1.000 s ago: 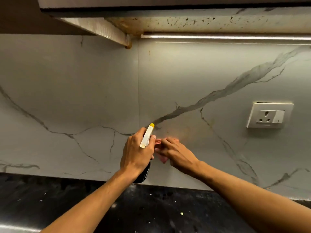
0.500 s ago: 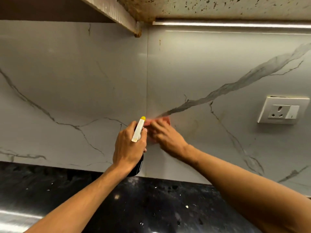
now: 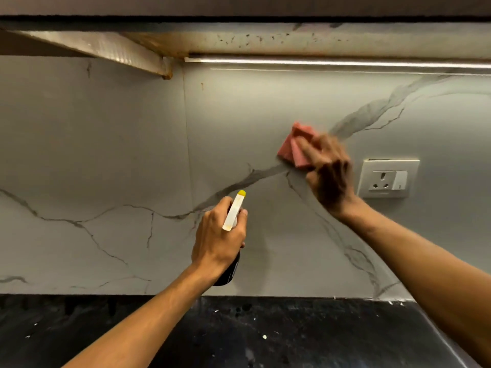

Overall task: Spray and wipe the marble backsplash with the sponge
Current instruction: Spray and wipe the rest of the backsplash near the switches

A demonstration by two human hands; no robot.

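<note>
The white marble backsplash [image 3: 106, 160] with grey veins fills the wall ahead. My right hand [image 3: 329, 176] presses a pink sponge [image 3: 295, 147] flat against it, just left of the wall socket; the hand is motion-blurred. My left hand [image 3: 218, 237] grips a spray bottle [image 3: 233, 211] with a white head and a yellow nozzle tip pointing up at the wall. Its dark body shows below my palm, mostly hidden by the hand.
A white wall socket [image 3: 388, 179] sits right of the sponge. A black speckled countertop [image 3: 265, 333] runs below the backsplash. Overhead hang a stained cabinet underside [image 3: 292, 38] and a light strip [image 3: 332, 62].
My right hand has swept the sponge up and to the right, away from the spray bottle and toward the socket. The left hand keeps hold of the bottle.
</note>
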